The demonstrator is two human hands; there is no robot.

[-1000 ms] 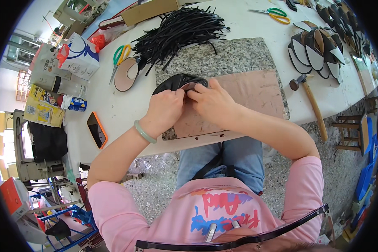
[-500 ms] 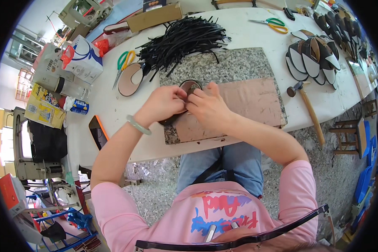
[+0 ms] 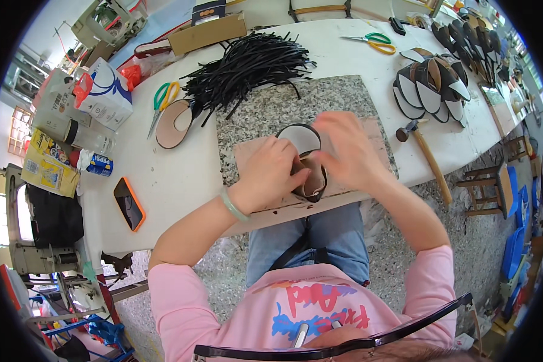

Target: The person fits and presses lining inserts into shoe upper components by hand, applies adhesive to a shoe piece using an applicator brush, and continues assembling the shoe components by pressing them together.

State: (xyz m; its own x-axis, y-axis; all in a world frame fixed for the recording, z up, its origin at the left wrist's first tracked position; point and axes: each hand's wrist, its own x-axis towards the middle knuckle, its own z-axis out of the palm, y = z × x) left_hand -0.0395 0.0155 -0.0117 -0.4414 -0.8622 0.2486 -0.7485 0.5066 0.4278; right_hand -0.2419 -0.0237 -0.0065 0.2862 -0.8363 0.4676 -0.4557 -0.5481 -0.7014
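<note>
A shoe upper (image 3: 301,137) with pale lining and black edging is curled into a loop over the stone slab (image 3: 320,96). My left hand (image 3: 266,174) is closed on its left side, with the thumb reaching into the loop. On the other side my right hand (image 3: 351,149) is blurred; its fingers are spread and its thumb is close to the upper's edge. Whether that thumb touches the edge is unclear. Beneath the hands, a pinkish-beige sheet (image 3: 377,134) covers part of the slab. Another flat upper (image 3: 166,136) lies to the left, beside green-and-orange scissors (image 3: 161,99).
Black strips (image 3: 244,72) are heaped behind the slab. On the right lie a hammer (image 3: 429,157), stacked uppers (image 3: 431,90) and a second pair of scissors (image 3: 373,42). A phone (image 3: 129,204), a can (image 3: 99,165) and a bottle (image 3: 90,137) are at the left.
The upper has turned and opened out, showing its pale lining, and sits farther right and nearer. My right hand has moved off from my left, its fingers spreading. The view has shifted slightly.
</note>
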